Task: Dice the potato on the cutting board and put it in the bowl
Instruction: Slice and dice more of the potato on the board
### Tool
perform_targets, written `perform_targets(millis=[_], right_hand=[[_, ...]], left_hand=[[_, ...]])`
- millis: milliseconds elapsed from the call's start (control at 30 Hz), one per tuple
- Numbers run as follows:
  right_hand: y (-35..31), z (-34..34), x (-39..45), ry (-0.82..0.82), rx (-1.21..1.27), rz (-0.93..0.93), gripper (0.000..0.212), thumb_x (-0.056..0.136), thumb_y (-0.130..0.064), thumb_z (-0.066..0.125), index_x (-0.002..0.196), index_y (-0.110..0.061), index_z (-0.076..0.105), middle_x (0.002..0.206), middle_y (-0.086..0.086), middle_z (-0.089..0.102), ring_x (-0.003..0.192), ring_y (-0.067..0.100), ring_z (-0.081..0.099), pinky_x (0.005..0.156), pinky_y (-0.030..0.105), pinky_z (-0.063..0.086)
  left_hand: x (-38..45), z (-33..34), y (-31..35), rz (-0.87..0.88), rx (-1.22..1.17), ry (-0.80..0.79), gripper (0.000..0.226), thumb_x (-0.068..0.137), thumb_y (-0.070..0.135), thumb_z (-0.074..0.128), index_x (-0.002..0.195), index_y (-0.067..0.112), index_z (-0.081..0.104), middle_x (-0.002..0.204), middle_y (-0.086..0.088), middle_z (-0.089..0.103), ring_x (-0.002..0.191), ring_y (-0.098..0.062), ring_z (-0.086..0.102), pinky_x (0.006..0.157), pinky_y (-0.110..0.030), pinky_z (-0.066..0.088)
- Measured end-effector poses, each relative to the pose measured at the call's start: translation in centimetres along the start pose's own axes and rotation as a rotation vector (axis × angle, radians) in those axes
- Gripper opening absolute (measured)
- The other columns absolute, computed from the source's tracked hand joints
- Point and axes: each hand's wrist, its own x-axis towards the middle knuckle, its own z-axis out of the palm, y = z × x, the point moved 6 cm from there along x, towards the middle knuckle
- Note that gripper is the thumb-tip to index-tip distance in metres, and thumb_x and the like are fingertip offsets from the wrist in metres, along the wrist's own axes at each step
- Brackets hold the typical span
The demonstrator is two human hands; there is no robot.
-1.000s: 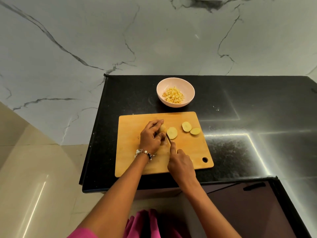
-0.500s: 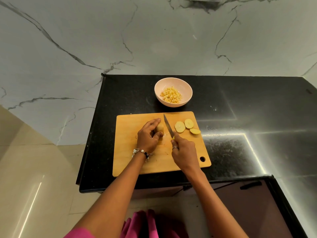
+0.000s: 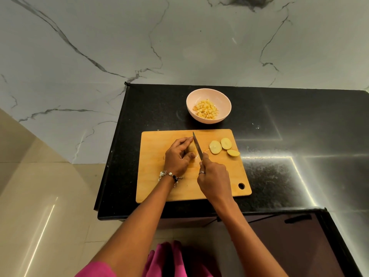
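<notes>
Desk (image 3: 299, 120): black stone, carries board & bowl.
Cutting board (image 3: 159, 188): wood, near desk's front edge.
Potato (image 3: 192, 150): on board, mostly hidden under L hand.
Left hand (image 3: 178, 156): fingers curled over potato, gripping it.
Right hand (image 3: 213, 176): wrapped round knife (image 3: 197, 145) handle; blade just beside potato's right side.
Slices (image 3: 215, 147): three, on board right of blade.
Bowl (image 3: 208, 105): pink, behind board, holds diced pcs (image 3: 205, 111).

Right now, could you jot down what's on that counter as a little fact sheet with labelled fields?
Surface: black counter
Cutting board: wooden, near the counter's front edge
Left hand: holds the potato piece on the board
Right hand: grips the knife, blade beside the potato piece
Slices: three, lying on the board right of the blade
Bowl: pale pink, behind the board, holding diced potato
</notes>
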Motion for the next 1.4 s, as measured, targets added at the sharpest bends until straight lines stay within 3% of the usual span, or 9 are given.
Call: perform_targets(millis=[167,433,633,833,1000,1200,1400], right_hand=[[0.0,0.6,0.2,-0.015,-0.025,0.011,0.05,0.094,-0.013,0.04,0.144,-0.009,0.035,0.087,0.013,0.066,0.073,0.028,0.059,0.06,0.038,0.045],[-1.1,0.6,-0.1,-0.04,-0.217,-0.006,0.054,0.094,-0.009,0.034,0.147,-0.005,0.021,0.099,0.016,0.059,0.083,0.03,0.058,0.061,0.031,0.03],[-1.6,1.4,2.1,-0.045,-0.174,-0.012,0.044,0.093,-0.008,0.032,0.137,-0.003,0.036,0.097,0.018,0.061,0.085,0.036,0.058,0.063,0.034,0.033],[-1.6,1.3,-0.5,-0.048,-0.217,-0.035,0.052,0.093,-0.005,0.032,0.144,-0.002,0.025,0.099,0.019,0.06,0.085,0.034,0.059,0.062,0.03,0.032],[-2.1,1.8,1.4,-0.041,-0.226,-0.03,0.042,0.096,-0.007,0.029,0.136,0.0,0.036,0.101,0.018,0.062,0.09,0.035,0.062,0.064,0.033,0.04],[-1.3,2.6,-0.8,-0.067,-0.258,-0.022,0.051,0.095,-0.005,0.029,0.145,0.001,0.02,0.102,0.018,0.06,0.087,0.034,0.06,0.063,0.031,0.034],[-1.2,3.2,0.9,-0.093,-0.223,-0.019,0.045,0.094,-0.003,0.029,0.139,0.002,0.033,0.099,0.019,0.062,0.087,0.037,0.061,0.061,0.033,0.035]], left_hand=[[0.1,0.0,0.0,-0.012,-0.013,0.009,0.054,0.078,0.007,0.071,0.129,0.015,0.054,0.127,0.001,0.055,0.113,-0.008,0.05,0.091,-0.017,0.045],[0.1,-0.2,-0.1,-0.027,-0.076,0.013,0.054,0.074,0.004,0.074,0.125,0.013,0.058,0.121,0.002,0.058,0.111,-0.01,0.054,0.091,-0.015,0.047],[0.0,-0.4,0.3,-0.029,-0.076,0.041,0.052,0.073,-0.005,0.07,0.122,0.011,0.06,0.119,0.0,0.06,0.11,-0.008,0.054,0.087,-0.003,0.04],[0.1,-0.1,-0.2,-0.026,-0.073,0.035,0.053,0.073,-0.002,0.073,0.121,0.015,0.061,0.119,0.002,0.06,0.112,-0.011,0.055,0.093,-0.019,0.048],[0.2,-0.1,-0.2,-0.046,-0.098,0.028,0.051,0.073,-0.005,0.071,0.121,0.011,0.061,0.116,0.007,0.057,0.111,-0.011,0.055,0.093,-0.02,0.048],[0.0,-0.1,0.0,-0.044,-0.073,0.029,0.055,0.07,-0.006,0.073,0.12,0.013,0.062,0.117,0.008,0.058,0.112,-0.01,0.054,0.095,-0.021,0.047],[0.0,-0.2,0.3,-0.032,-0.052,0.023,0.052,0.072,-0.005,0.072,0.12,0.012,0.062,0.117,0.006,0.058,0.112,-0.01,0.054,0.095,-0.023,0.047]])
